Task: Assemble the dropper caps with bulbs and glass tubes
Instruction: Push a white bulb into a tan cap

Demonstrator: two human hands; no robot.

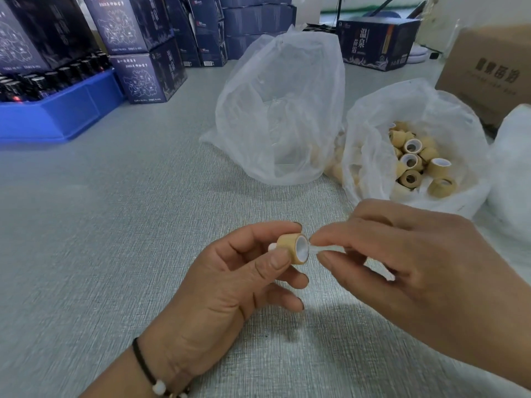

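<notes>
**Glass tube at the mouth of a tan dropper cap**

The dropper cap (293, 248) is a short tan cylinder with a white lining, its open mouth turned toward the right hand. A white bulb (272, 247) pokes out of its closed end. The left hand (230, 285) pinches the cap between thumb and curled fingers (275, 228), above the grey textured surface (115, 239). A clear glass tube (326, 249) lies level, 1 end reaching into the cap's mouth; the right hand (408, 268) pinches it just beside the cap. Beyond the cap, an open plastic bag (373, 156) holds many loose tan caps (413, 162). Left of that bag stands a taller translucent bag (275, 110). Far left of the cap sits a blue tray (63, 113) of dark bottles (51, 79).
</notes>
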